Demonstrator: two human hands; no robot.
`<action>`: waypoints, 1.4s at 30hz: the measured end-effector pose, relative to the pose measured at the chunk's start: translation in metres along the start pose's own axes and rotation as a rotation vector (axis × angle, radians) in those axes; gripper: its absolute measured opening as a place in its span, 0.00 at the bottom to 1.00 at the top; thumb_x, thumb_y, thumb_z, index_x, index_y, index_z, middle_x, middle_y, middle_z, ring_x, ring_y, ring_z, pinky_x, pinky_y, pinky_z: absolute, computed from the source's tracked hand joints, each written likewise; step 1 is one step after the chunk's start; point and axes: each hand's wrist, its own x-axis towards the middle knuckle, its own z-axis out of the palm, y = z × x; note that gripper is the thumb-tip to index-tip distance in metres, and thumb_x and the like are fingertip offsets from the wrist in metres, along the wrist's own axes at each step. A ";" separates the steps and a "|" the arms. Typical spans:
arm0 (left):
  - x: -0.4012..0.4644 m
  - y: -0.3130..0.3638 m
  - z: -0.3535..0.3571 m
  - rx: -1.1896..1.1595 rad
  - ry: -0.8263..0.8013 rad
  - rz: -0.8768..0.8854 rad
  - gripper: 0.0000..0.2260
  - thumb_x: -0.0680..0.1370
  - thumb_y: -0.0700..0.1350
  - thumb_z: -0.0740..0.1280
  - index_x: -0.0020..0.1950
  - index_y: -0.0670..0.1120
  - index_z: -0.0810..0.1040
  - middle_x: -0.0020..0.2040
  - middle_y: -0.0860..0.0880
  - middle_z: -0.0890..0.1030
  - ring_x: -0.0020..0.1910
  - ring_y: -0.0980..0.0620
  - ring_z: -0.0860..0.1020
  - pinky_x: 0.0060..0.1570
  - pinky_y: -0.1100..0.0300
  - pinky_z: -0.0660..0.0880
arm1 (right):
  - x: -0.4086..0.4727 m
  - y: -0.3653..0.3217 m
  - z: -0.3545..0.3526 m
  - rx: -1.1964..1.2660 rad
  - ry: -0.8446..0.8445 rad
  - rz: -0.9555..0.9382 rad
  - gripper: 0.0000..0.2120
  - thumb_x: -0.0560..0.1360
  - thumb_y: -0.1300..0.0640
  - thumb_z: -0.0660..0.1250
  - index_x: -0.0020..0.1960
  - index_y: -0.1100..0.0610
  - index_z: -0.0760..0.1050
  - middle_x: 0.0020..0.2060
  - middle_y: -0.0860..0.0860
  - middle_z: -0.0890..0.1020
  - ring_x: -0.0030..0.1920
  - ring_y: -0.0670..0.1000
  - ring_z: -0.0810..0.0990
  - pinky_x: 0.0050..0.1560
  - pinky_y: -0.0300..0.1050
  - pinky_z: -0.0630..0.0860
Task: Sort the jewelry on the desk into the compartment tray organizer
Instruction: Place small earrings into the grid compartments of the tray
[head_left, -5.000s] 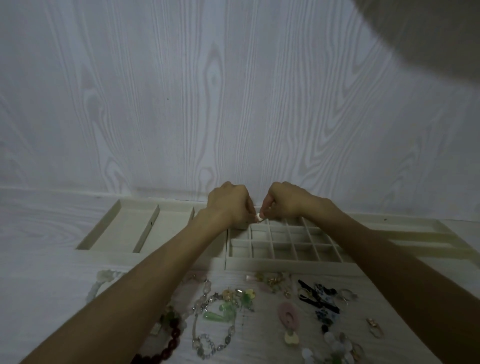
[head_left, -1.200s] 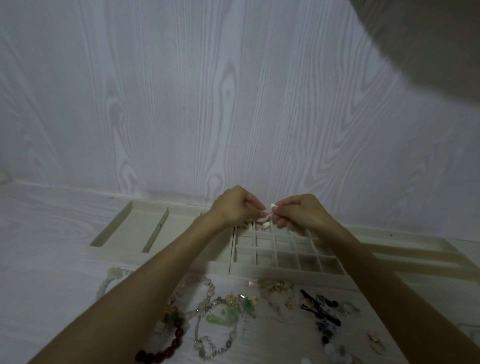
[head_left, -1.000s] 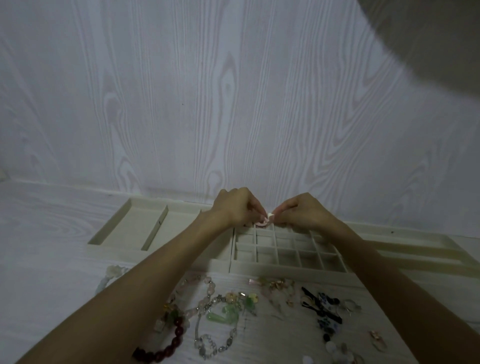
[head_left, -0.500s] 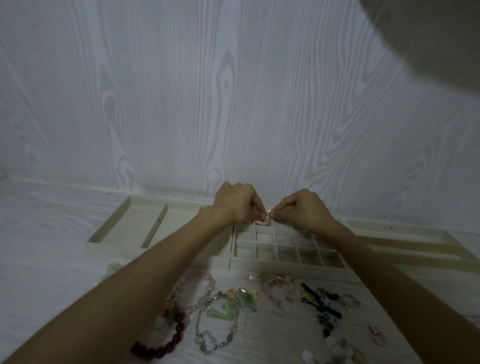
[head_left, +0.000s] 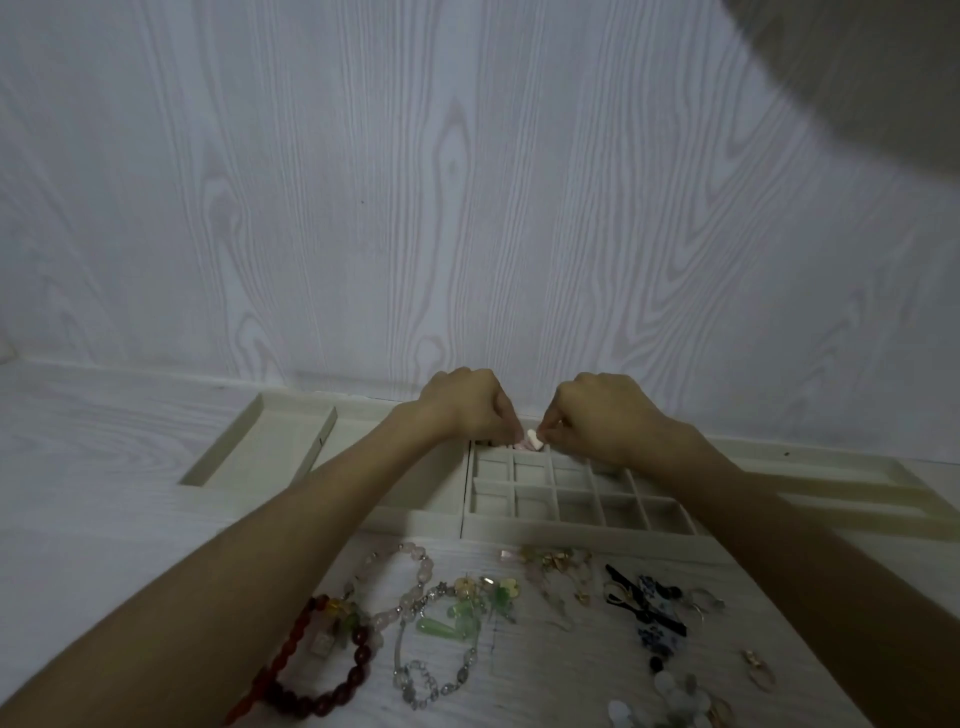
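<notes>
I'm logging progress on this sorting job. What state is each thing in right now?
left hand: pinches the small pale piece
right hand: pinches the same piece
small pale piece: held over the tray's far small cells
tray organizer: near cells look empty
dark red bracelet: on the desk, unsorted
clear bead bracelet: on the desk, unsorted

Cream tray (head_left: 545, 530), whitish wood-grain desk (head_left: 93, 467), dark red bracelet (head_left: 317, 686) — pale green beads (head_left: 452, 623), pink bracelet (head_left: 410, 577)

Dim, bluish light; wide-angle bending at edges; blurred dark patch top right.
</notes>
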 end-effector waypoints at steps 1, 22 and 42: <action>0.000 0.000 0.001 -0.004 0.009 -0.008 0.08 0.73 0.52 0.70 0.51 0.55 0.85 0.47 0.58 0.83 0.50 0.56 0.78 0.44 0.63 0.69 | 0.002 -0.002 -0.001 -0.051 0.008 -0.016 0.11 0.75 0.47 0.65 0.52 0.49 0.82 0.48 0.48 0.84 0.46 0.50 0.81 0.40 0.41 0.69; -0.002 0.004 -0.003 0.271 -0.059 0.211 0.22 0.77 0.38 0.61 0.66 0.58 0.74 0.63 0.51 0.72 0.59 0.49 0.66 0.56 0.58 0.66 | -0.022 0.004 0.001 0.103 0.004 0.041 0.19 0.76 0.64 0.57 0.58 0.48 0.79 0.48 0.50 0.81 0.41 0.49 0.72 0.41 0.40 0.63; -0.013 -0.004 -0.007 0.109 0.019 0.225 0.18 0.78 0.38 0.60 0.56 0.58 0.81 0.57 0.52 0.76 0.55 0.51 0.67 0.53 0.56 0.68 | -0.015 0.013 0.007 0.440 0.027 0.151 0.18 0.74 0.66 0.60 0.51 0.47 0.83 0.53 0.51 0.82 0.41 0.49 0.79 0.39 0.39 0.73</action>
